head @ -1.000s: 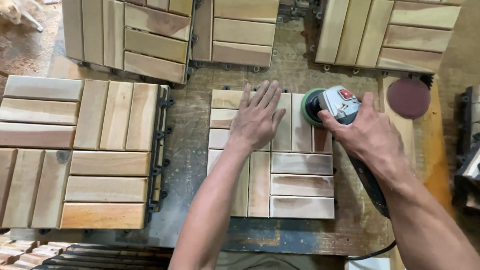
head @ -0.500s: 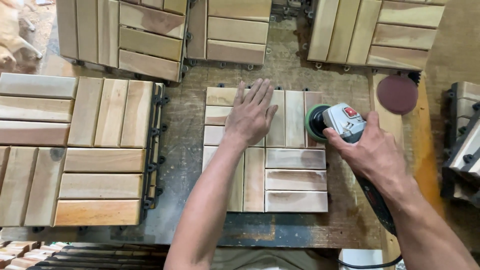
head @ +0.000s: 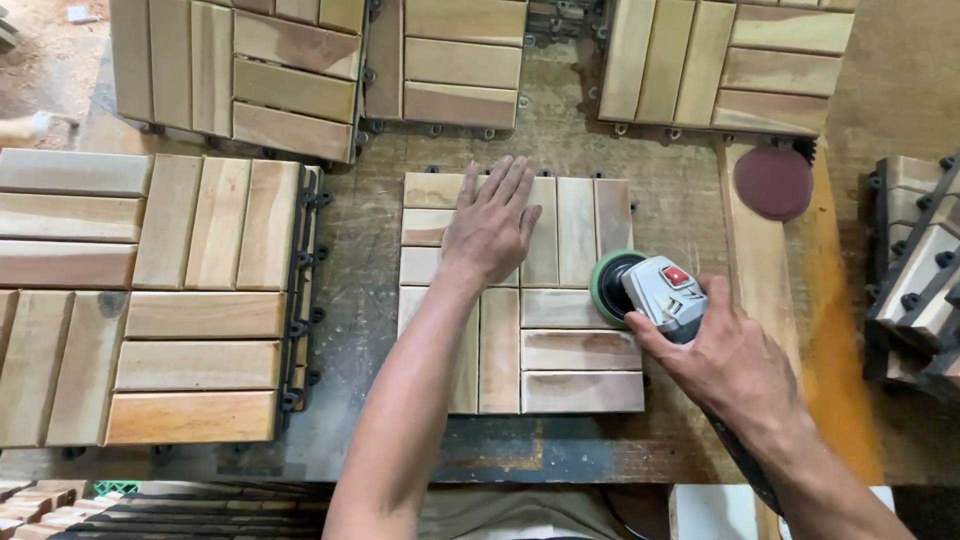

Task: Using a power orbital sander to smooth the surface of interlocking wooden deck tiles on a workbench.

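Your left hand [head: 490, 225] lies flat and wide, fingers spread, pressing down on the upper slats of the wooden deck tile [head: 520, 295] in front of you, and it holds nothing. Your right hand [head: 735, 365] is wrapped around the grey body of the orbital sander [head: 650, 290], whose green-rimmed pad sits on the tile's right edge, just right of your left hand and ahead of your right knuckles. The tile lies square on the worn workbench [head: 360, 420], directly beneath both hands.

This looks like the sanding step, with the pad working the right-hand slats while the other hand pins the tile. The next pass seems to call for a flat pad, steady pressure, and your left fingers kept apart from the disc as it travels toward them.

Beyond your left fingertips sit more slatted tiles [head: 450, 60]. Out past your left forearm lies a stack of tiles [head: 150, 300]. Beyond your right hand, up and to the right, a dark red sanding disc [head: 772, 183] rests on a plank, well apart from the sander
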